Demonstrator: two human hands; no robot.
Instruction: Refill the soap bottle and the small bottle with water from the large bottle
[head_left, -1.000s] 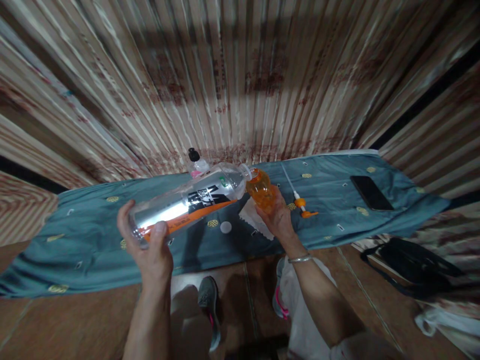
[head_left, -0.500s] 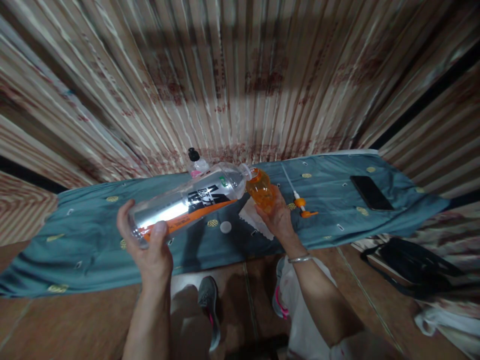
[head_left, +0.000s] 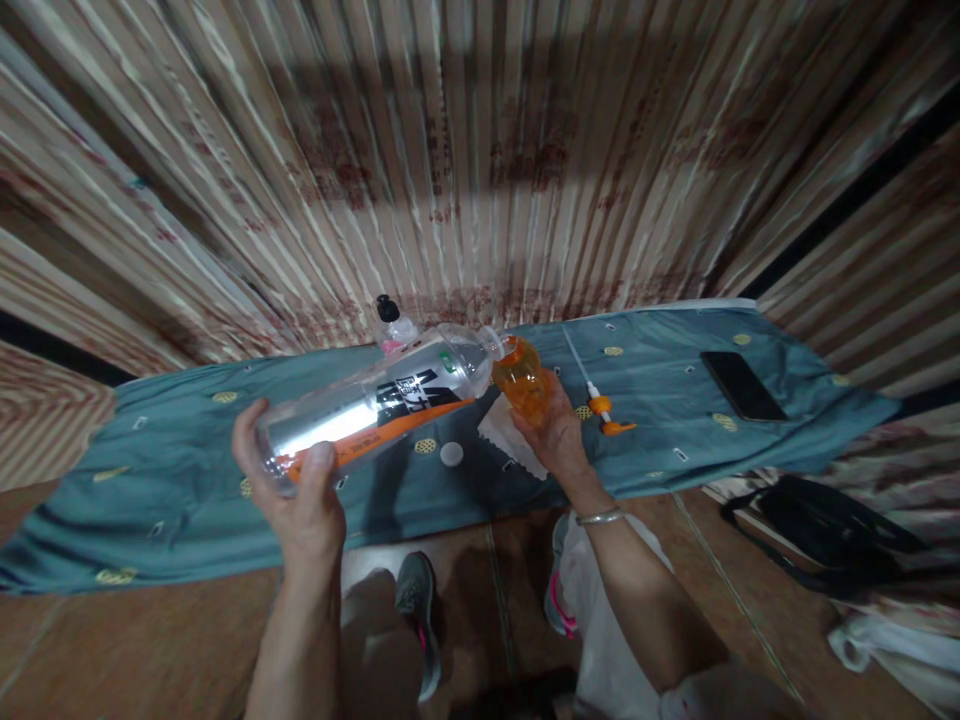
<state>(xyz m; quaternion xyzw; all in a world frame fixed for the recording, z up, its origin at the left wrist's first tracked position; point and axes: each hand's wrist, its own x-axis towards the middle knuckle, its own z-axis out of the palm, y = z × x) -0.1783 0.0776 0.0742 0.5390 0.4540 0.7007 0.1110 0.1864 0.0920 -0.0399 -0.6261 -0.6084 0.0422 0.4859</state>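
Note:
My left hand (head_left: 296, 480) is wrapped round the base of a large clear plastic bottle (head_left: 382, 400) with a black, white and orange label. The bottle lies almost level, its open mouth touching the mouth of a small orange bottle (head_left: 521, 380). My right hand (head_left: 555, 430) grips that orange bottle from below and holds it above a table covered in teal cloth (head_left: 675, 430). A white bottle cap (head_left: 451, 454) and a white cloth (head_left: 510, 440) lie on the table under the two bottles.
An orange pump head with a white tube (head_left: 600, 400) lies right of my right hand. A black phone (head_left: 741, 385) rests further right. A small bottle with a black cap (head_left: 391, 325) stands by the striped curtain (head_left: 480, 160). A black bag (head_left: 825, 535) sits on the floor.

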